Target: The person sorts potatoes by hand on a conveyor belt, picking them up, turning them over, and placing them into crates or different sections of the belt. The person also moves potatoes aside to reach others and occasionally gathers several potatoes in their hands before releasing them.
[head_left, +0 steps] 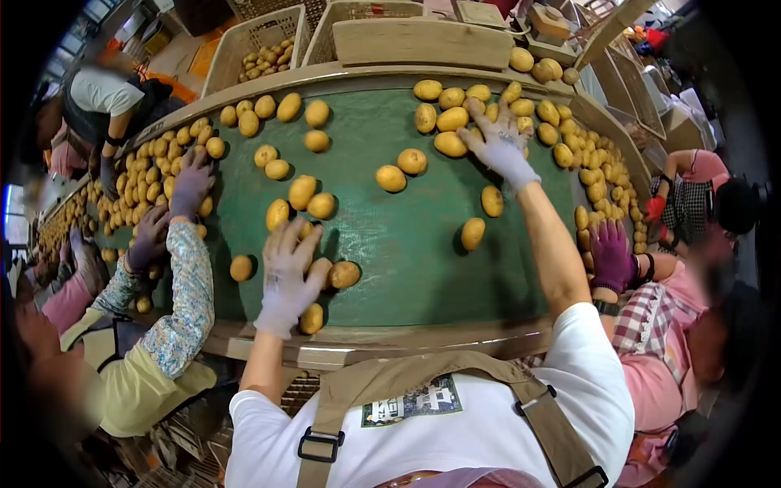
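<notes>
Several yellow potatoes lie spread over a green conveyor belt (366, 260). My left hand (285, 281), in a pale glove, is low over the near left of the belt with its fingers spread. A potato (344, 275) is just right of its thumb, and another potato (311, 319) lies below it. Part of a potato shows beneath its fingertips. At the far side, my gloved right hand (500, 150) reaches out with spread fingers over a cluster of potatoes. One potato (450, 145) sits beside its thumb. The palms are hidden, so contact underneath cannot be seen.
Co-workers' gloved hands are at the left (191, 183) and right (612, 256), beside dense potato piles. Wooden rails (390, 337) edge the belt. Beyond the far rail stand a crate (218, 69) holding potatoes and a wooden board (423, 42).
</notes>
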A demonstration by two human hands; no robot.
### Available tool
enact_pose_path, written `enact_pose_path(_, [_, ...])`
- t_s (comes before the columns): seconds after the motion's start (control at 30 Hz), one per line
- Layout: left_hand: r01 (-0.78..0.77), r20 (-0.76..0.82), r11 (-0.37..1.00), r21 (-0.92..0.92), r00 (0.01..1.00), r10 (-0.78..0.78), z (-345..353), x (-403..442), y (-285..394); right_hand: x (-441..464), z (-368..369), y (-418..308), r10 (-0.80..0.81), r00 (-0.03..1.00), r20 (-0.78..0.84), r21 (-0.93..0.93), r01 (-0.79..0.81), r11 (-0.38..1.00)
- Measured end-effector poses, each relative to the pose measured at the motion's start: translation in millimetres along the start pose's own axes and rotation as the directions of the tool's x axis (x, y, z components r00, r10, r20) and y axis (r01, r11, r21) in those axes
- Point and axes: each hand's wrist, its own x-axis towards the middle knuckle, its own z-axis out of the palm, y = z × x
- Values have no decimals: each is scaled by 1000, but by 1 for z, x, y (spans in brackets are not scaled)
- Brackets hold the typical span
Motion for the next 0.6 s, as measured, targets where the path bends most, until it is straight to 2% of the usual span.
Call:
enact_pose_path(0.03, [-68, 23, 996, -64, 997, 70, 1, -10, 11, -6, 7, -1, -78, 997, -1, -24, 78, 997])
enact_pose_path(0.1, [-151, 209, 971, -187, 959, 189, 4, -24, 41, -15, 11, 0, -119, 993, -28, -21, 118, 993])
enact_pose_path(0.17, [-196, 253, 975, -100, 943, 215, 21, -35, 54, -21, 12, 14, -139, 989, -59, 58, 142, 988])
enact_pose_path(0.2, [-228, 207, 970, -87, 948, 242, 30, -35, 46, -25, 4, 19, -126, 992, -12, 37, 127, 991])
enact_pose_path(0.3, [-180, 138, 964, 195, 978, 155, 24, -28, 3, -21, 2, 52, -116, 985, 129, 201, 88, 976])
enact_pose_path(0.33, [-70, 99, 968, 243, 994, 47, 13, -25, -11, -27, -9, 47, -55, 994, 91, 187, 37, 982])
enact_pose_path(0.37, [35, 57, 957, 289, 997, -53, 2, -22, -23, -36, -15, 40, -101, 988, -114, 111, 113, 987])
enact_pose_path(0.43, [215, -60, 914, 343, 976, -207, 2, -28, -38, -40, -20, 25, -354, 923, -151, -139, 335, 932])
enact_pose_path(0.47, [159, -108, 946, 282, 985, -133, -4, -23, -29, -41, -9, 14, -356, 934, -12, -159, 350, 923])
enact_pose_path(0.5, [105, -129, 985, 140, 988, -87, -7, -19, -13, -38, 7, 5, -344, 931, 122, -171, 361, 917])
enact_pose_path(0.57, [-4, -94, 971, -241, 995, -19, -9, -11, 8, -49, 33, -10, -316, 948, -36, -352, 284, 892])
enact_pose_path(0.6, [19, -28, 866, -500, 999, -39, -5, -7, 24, -53, 27, -3, -308, 949, -68, -240, 284, 928])
